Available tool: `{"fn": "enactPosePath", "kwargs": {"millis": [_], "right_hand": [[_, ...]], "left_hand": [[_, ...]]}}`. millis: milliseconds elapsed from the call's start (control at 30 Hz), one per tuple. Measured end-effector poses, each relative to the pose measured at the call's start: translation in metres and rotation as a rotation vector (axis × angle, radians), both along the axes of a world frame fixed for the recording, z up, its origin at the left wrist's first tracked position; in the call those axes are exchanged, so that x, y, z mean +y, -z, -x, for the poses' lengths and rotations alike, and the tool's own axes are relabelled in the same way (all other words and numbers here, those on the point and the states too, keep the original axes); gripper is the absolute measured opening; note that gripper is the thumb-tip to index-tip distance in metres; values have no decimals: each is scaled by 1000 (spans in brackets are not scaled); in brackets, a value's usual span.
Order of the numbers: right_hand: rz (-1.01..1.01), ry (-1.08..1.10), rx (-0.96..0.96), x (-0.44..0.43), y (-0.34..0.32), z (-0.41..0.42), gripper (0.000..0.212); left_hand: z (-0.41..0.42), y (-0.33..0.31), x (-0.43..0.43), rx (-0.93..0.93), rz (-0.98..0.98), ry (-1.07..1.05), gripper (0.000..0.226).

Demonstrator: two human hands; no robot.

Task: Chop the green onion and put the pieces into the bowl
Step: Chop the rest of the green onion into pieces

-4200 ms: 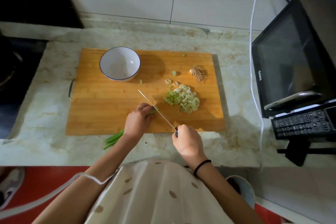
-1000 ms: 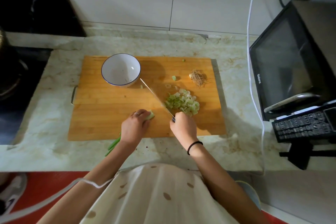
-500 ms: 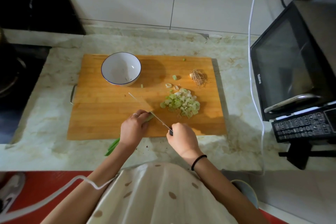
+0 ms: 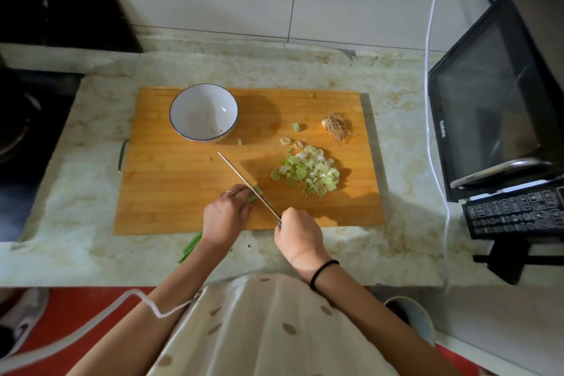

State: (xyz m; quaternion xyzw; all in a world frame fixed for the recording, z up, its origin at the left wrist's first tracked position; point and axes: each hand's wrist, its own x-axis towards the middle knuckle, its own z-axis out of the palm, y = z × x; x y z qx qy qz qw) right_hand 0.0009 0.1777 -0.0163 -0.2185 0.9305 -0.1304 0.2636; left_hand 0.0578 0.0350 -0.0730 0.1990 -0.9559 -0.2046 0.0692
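Observation:
On the wooden cutting board (image 4: 171, 192) my left hand (image 4: 225, 215) holds down the green onion (image 4: 255, 194), whose dark green tail (image 4: 190, 246) sticks out over the board's near edge. My right hand (image 4: 297, 236) grips the handle of a knife (image 4: 244, 181); its blade lies across the onion's cut end, right beside my left fingers. A pile of chopped onion pieces (image 4: 306, 171) lies to the right of the blade. The white bowl (image 4: 204, 113) with a blue rim stands at the board's back left and holds no onion pieces.
The cut root end (image 4: 335, 125) and a few stray slices (image 4: 295, 127) lie at the board's back right. A black microwave (image 4: 494, 107) stands to the right with a white cable (image 4: 433, 70) beside it. A dark stove (image 4: 27, 131) lies at the left.
Over the last second the knife came back from the pile and the blade now sits down on the onion's end by my left fingers. My left hand stayed in place.

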Motion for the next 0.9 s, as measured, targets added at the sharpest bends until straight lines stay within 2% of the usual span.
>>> {"fn": "enactPosePath", "kwargs": {"millis": [667,900], "right_hand": [[22,54,-51,-15,8,12,11],[19,81,-93,-16,8,19,16]], "left_hand": [[4,-5,1,-42,-29,13,31],[4,-6,4,-46,-19,-22,33]]}}
